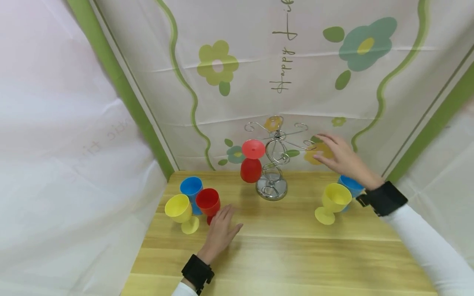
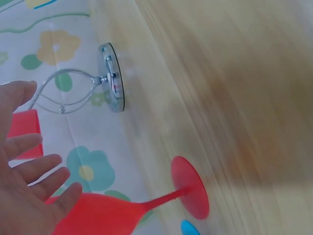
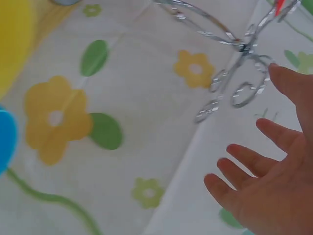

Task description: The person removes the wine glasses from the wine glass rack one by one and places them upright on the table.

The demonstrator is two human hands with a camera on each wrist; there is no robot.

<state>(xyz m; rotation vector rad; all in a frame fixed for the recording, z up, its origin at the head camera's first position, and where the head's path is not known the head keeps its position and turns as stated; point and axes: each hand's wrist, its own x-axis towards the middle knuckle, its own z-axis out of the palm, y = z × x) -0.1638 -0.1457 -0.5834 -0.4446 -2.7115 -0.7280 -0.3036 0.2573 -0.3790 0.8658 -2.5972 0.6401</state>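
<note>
A silver wire rack (image 1: 272, 187) with curled arms stands at the back of the table, and a red goblet (image 1: 251, 170) hangs upside down from its left side. My left hand (image 1: 221, 230) is beside a standing red goblet (image 1: 207, 200), fingers loosely extended and holding nothing. In the left wrist view that goblet's stem and foot (image 2: 190, 188) show past the fingers; whether they touch it I cannot tell. My right hand (image 1: 344, 158), fingers spread and holding nothing, hovers by the rack's right arm. In the right wrist view the rack's curled arms (image 3: 243, 47) appear near the thumb.
At left, a yellow goblet (image 1: 178, 209) and a blue goblet (image 1: 191, 187) stand close to the red one. Another yellow goblet (image 1: 336, 198) stands at right, with a blue goblet (image 1: 351, 186) partly hidden behind it. A flowered cloth (image 1: 289, 94) hangs behind the wooden table (image 1: 281, 255).
</note>
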